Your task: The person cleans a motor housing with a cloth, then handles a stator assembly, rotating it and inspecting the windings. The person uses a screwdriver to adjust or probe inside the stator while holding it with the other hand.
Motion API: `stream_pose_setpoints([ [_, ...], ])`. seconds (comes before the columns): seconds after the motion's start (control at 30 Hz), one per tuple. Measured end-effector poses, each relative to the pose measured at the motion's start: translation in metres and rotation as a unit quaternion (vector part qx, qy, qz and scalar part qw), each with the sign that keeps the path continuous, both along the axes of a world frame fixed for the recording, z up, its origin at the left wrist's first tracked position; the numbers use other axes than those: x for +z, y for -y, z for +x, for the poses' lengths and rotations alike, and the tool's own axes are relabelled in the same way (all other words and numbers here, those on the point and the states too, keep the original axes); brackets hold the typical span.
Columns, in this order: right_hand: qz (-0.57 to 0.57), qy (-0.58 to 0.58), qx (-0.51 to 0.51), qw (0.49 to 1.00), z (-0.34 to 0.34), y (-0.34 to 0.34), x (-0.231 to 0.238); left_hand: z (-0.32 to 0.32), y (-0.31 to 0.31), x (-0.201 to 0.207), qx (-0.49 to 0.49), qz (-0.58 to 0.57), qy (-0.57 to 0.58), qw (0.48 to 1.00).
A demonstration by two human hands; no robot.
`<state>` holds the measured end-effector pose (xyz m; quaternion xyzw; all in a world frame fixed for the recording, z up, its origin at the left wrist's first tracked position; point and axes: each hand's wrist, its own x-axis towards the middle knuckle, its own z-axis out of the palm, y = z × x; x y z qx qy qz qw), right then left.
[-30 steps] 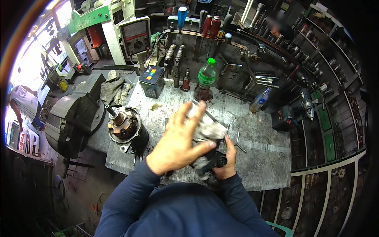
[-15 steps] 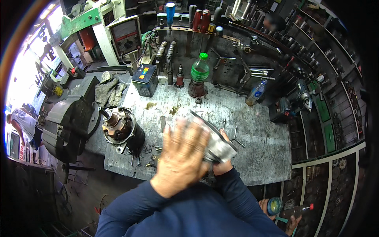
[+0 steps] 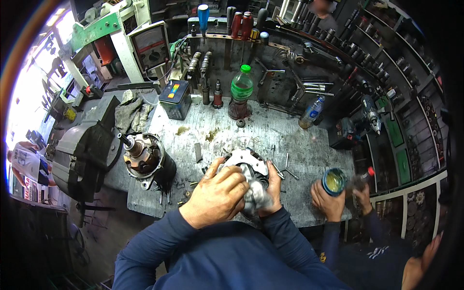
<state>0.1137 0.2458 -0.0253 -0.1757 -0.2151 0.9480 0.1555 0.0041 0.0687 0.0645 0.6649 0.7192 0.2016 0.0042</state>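
Note:
At the near middle of the bench I hold a round, dark metal part with a pale silver crescent-shaped face. My right hand grips its right side, thumb up along the rim. My left hand is closed on a crumpled grey rag, pressed against the part's face. The part's lower portion is hidden by the rag and my fingers. To the left stands a motor-like housing with a shaft pointing up. Small bolts and fittings lie between it and my left hand.
A co-worker's hands at the right hold a blue tub of yellowish grease and a red-capped bottle. A green-capped bottle, a dark square tin and a plastic bottle stand at the back. A T-handle wrench lies beyond my right hand.
The part has turned from tilted edge-on to showing its silver face. My left hand, blurred before, now presses the rag on it. The co-worker's tub and bottle have come up over the bench's right side.

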Motion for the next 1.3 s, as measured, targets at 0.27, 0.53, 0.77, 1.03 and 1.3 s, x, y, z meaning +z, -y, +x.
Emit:
stream_pose_setpoints([
  [0.27,-0.035,-0.073,-0.026,0.996,-0.001,-0.002,0.003,0.022,-0.007,-0.034,0.065,0.040,-0.136,0.988],
  [0.53,0.067,0.041,-0.083,0.993,-0.001,0.003,0.013,-0.015,0.013,-0.018,0.026,0.266,0.177,0.947],
  [0.77,0.039,0.056,-0.076,0.995,-0.010,0.007,0.007,-0.035,0.011,-0.003,0.175,0.143,0.538,0.812],
  [1.03,0.024,0.050,-0.053,0.997,-0.011,0.005,-0.008,-0.016,0.015,0.010,0.266,0.088,0.077,0.957],
  [1.3,0.092,0.046,-0.052,0.993,-0.007,0.003,-0.010,0.041,-0.001,0.006,0.203,-0.041,-0.007,0.978],
])
